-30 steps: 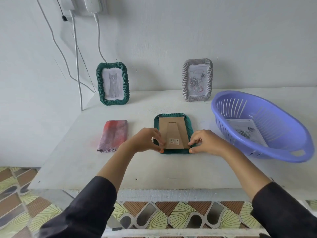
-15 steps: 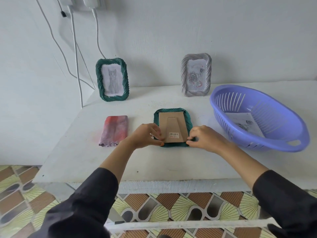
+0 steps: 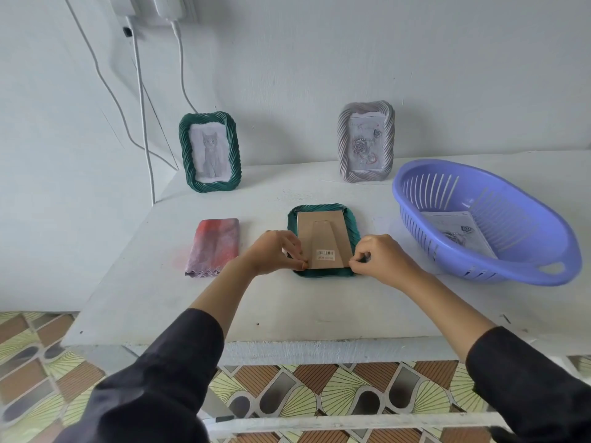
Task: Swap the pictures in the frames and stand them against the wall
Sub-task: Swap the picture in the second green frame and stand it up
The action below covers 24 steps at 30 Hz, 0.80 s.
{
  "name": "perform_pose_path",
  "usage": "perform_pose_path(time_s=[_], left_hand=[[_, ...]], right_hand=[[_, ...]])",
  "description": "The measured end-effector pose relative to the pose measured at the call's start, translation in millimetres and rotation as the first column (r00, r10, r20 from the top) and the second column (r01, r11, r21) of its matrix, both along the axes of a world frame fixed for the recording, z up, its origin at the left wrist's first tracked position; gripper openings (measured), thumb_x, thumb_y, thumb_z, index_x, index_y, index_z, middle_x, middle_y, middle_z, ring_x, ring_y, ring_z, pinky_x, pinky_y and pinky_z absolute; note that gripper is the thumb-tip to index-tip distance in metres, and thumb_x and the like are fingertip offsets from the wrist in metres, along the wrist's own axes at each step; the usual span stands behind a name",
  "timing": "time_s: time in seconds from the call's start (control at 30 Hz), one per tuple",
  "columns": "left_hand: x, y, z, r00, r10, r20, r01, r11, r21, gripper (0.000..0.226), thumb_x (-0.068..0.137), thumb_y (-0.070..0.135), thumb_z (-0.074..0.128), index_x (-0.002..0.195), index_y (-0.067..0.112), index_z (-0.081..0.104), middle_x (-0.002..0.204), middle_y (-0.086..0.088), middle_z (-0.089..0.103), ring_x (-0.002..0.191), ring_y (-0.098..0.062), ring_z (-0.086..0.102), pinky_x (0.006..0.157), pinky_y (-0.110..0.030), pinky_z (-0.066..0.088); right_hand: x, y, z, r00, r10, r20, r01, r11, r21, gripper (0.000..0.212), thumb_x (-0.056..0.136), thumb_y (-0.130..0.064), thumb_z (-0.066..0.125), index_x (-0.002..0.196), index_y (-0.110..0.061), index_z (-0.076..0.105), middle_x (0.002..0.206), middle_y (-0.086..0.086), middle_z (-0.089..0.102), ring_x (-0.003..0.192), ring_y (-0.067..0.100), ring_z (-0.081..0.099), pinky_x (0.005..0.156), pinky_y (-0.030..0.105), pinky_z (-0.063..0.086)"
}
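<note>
A green twisted frame point(image 3: 319, 209) lies face down in the middle of the white table, its brown cardboard back point(image 3: 322, 238) and stand facing up. My left hand point(image 3: 275, 252) pinches the back's lower left corner. My right hand point(image 3: 380, 257) pinches its lower right corner. A second green frame point(image 3: 209, 155) with a cat picture stands against the wall at the left. A grey frame point(image 3: 366, 142) with a rose picture stands against the wall at the right. A loose rose picture point(image 3: 457, 233) lies inside the purple basket.
The purple plastic basket point(image 3: 499, 257) fills the table's right side. A folded red and grey cloth point(image 3: 214, 246) lies left of the face-down frame. White cables point(image 3: 144, 123) hang down the wall at the left. The table's front edge point(image 3: 287, 346) is near my forearms.
Both hands stay at the lower corners of the face-down frame's back; the fingers have curled tighter onto them. The camera has tilted, so everything sits a little differently in view.
</note>
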<state>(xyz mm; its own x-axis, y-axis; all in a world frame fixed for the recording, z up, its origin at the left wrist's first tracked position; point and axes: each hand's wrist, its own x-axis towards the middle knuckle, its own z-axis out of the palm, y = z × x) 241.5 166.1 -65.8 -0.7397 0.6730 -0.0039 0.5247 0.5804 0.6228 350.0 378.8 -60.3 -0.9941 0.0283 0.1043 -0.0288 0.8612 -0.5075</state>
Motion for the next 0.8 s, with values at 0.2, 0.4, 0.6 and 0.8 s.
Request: perform_pose_path(time_s=[0.2, 0.4, 0.6, 0.8], left_hand=[[-4, 2, 0, 0.997, 0.016, 0.075, -0.016, 1.000, 0.002, 0.015, 0.068, 0.016, 0.082, 0.081, 0.011, 0.078, 0.083, 0.017, 0.058, 0.072, 0.003, 0.053, 0.072, -0.013, 0.038], [-10, 13, -2, 0.949, 0.270, 0.164, -0.301, 0.931, 0.208, 0.022, 0.084, 0.031, 0.066, 0.086, 0.010, 0.074, 0.094, -0.003, 0.069, 0.083, -0.015, 0.059, 0.073, -0.025, 0.044], [-38, 36, -1, 0.856, 0.496, 0.149, -0.517, 0.807, 0.286, 0.025, 0.092, 0.023, 0.056, 0.110, 0.011, 0.069, 0.116, -0.004, 0.066, 0.105, -0.022, 0.060, 0.084, -0.025, 0.042], [-64, 49, -12, 0.867, 0.496, -0.048, -0.487, 0.864, 0.129, 0.029, 0.094, 0.024, 0.053, 0.118, 0.017, 0.065, 0.128, -0.004, 0.055, 0.117, -0.023, 0.052, 0.090, -0.032, 0.045]], right_hand=[[-5, -2, 1, 0.997, -0.053, 0.060, 0.054, 0.998, -0.018, 0.012, 0.075, -0.009, 0.062, 0.063, -0.008, 0.062, 0.067, -0.007, 0.053, 0.058, 0.008, 0.047, 0.058, 0.022, 0.039], [-25, 4, 10, 0.988, -0.114, 0.101, 0.126, 0.985, -0.120, 0.011, 0.080, -0.011, 0.061, 0.075, -0.005, 0.069, 0.076, -0.005, 0.060, 0.061, 0.003, 0.048, 0.061, 0.021, 0.039], [-86, 7, 6, 0.934, -0.356, -0.032, 0.347, 0.924, -0.158, 0.026, 0.092, -0.012, 0.049, 0.109, -0.002, 0.066, 0.116, 0.015, 0.064, 0.106, 0.029, 0.059, 0.085, 0.029, 0.044], [-120, 6, -6, 0.940, -0.341, 0.026, 0.342, 0.939, -0.047, 0.025, 0.090, -0.011, 0.052, 0.104, 0.006, 0.065, 0.115, 0.019, 0.057, 0.101, 0.036, 0.058, 0.087, 0.040, 0.048]])
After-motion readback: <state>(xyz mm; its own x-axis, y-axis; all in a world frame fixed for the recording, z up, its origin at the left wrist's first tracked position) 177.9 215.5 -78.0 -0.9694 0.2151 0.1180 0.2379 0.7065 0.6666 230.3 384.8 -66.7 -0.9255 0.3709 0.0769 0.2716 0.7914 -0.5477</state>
